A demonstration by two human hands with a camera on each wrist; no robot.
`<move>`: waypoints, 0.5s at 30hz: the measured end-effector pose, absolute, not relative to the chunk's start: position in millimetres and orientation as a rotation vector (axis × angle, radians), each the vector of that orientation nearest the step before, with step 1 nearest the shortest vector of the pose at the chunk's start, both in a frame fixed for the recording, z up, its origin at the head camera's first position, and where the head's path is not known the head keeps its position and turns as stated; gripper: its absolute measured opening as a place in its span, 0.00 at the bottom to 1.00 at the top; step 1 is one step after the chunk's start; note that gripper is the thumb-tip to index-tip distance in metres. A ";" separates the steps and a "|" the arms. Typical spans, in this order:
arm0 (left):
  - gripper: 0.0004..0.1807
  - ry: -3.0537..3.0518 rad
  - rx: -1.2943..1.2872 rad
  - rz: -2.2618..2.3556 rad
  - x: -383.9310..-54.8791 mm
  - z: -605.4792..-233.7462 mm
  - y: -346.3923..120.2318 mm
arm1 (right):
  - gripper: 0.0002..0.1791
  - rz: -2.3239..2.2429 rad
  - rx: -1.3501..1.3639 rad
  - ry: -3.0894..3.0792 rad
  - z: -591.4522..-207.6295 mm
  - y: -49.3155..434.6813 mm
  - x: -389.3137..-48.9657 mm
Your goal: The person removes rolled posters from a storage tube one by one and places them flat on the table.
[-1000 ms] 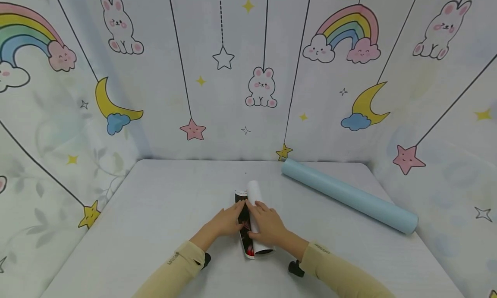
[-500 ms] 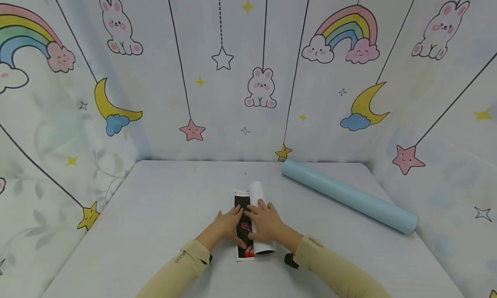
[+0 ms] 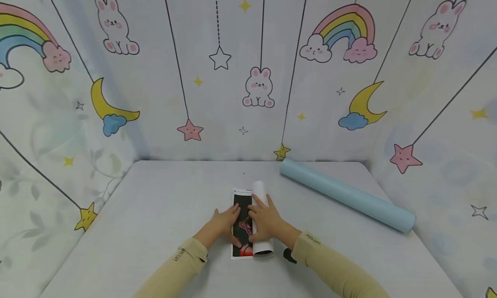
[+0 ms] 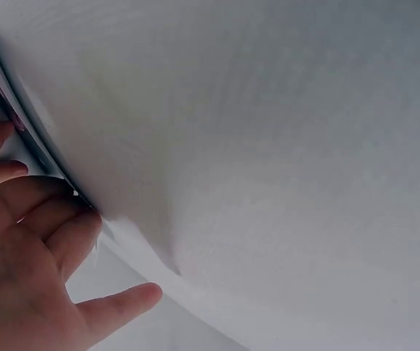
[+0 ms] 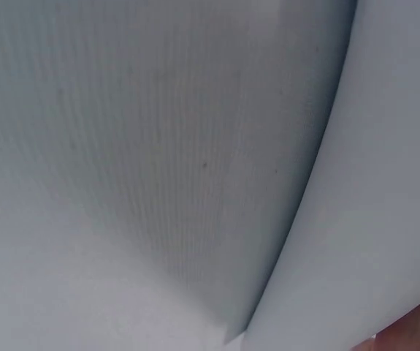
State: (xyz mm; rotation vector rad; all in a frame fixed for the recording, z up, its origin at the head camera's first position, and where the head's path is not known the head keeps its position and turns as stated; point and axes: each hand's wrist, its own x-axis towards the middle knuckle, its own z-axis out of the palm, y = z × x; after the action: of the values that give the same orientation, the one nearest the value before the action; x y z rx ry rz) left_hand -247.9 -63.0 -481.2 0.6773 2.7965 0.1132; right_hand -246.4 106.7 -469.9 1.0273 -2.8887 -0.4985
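Observation:
A printed paper sheet (image 3: pixel 242 199), dark with a pink and red picture and a white border, lies on the white table, its right side rolled into a white tube (image 3: pixel 262 246). My left hand (image 3: pixel 222 224) rests along the sheet's flat left edge, thumb low on the print. Over the rolled part my right hand (image 3: pixel 268 222) lies with fingers spread, touching the tube. The left wrist view shows my left hand (image 4: pixel 34 270) with fingertips at the paper's edge. In the right wrist view the rolled paper (image 5: pixel 385 175) curves down the right side, hiding most of the hand.
A long light-blue roll (image 3: pixel 345 194) lies diagonally on the table (image 3: pixel 174 190) at the back right. Curtains (image 3: pixel 217 99) printed with rabbits, stars and rainbows stand behind and at both sides. A small black object (image 3: pixel 289 255) sits at the right wrist.
My hands have moved slightly apart, the left one leftward and lower along the sheet. More of the dark print shows flat between them, and the rolled part sits slightly further right.

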 end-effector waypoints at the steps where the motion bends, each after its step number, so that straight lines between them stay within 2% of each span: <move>1: 0.64 2.794 0.676 0.120 -248.1 -481.1 -63.3 | 0.44 -0.518 1.024 -2.887 -469.5 106.5 -246.7; 15: 0.65 2.807 0.695 0.035 -248.8 -478.0 -71.5 | 0.48 -0.692 0.929 -2.886 -468.3 106.4 -246.3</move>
State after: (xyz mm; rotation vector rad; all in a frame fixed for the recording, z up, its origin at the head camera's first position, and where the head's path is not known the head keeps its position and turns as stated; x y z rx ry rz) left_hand -248.8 -71.5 -478.0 0.6949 2.8072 0.0353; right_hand -246.3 106.4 -468.3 0.9292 -2.8859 -0.6919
